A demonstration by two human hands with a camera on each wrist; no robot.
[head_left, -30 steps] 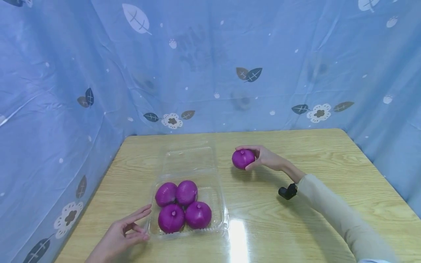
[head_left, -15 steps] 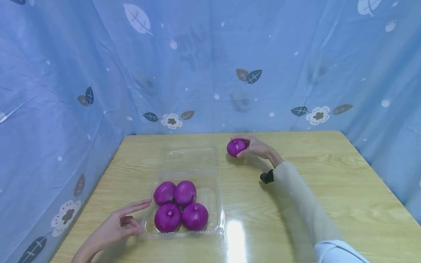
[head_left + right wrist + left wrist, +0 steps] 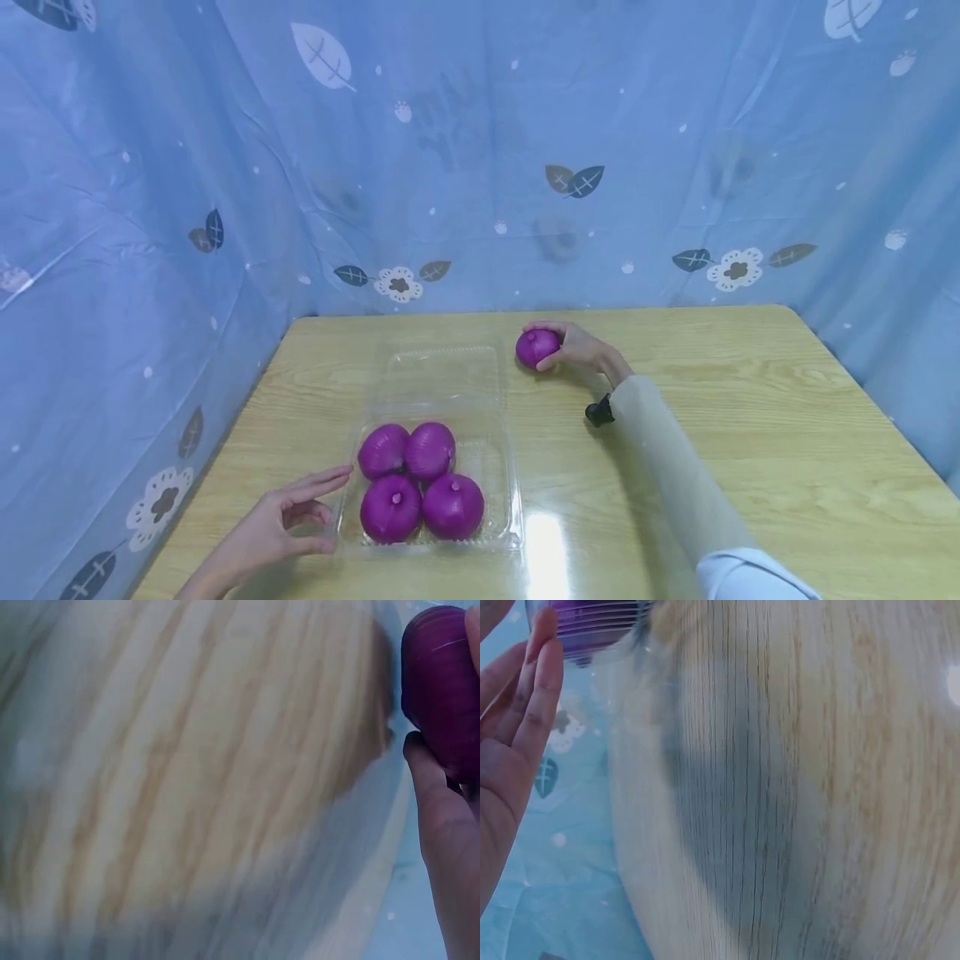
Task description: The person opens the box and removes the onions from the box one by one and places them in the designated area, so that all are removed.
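Note:
In the head view, my right hand (image 3: pixel 581 347) holds a purple onion (image 3: pixel 537 348) near the back of the table, fingers over its far side and thumb at its near side. The right wrist view shows the same onion (image 3: pixel 442 690) at the right edge, partly cut off. Below left of it stands a clear plastic clamshell box (image 3: pixel 491 500) with its lid (image 3: pixel 442 375) folded back. Several purple onions (image 3: pixel 392 508) sit inside. My left hand (image 3: pixel 277 521) is at the box's left side, fingers extended and fingertips right at the rim.
The wooden table (image 3: pixel 750 417) ends at a blue patterned curtain (image 3: pixel 480 167) behind and at both sides. A black wrist camera (image 3: pixel 600 411) hangs under my right wrist. Bright glare (image 3: pixel 546 550) lies on the table right of the box.
My right hand has carried the onion left and a little farther back, toward the lid's right side. My left hand has stayed beside the box. The box onions have not moved within it.

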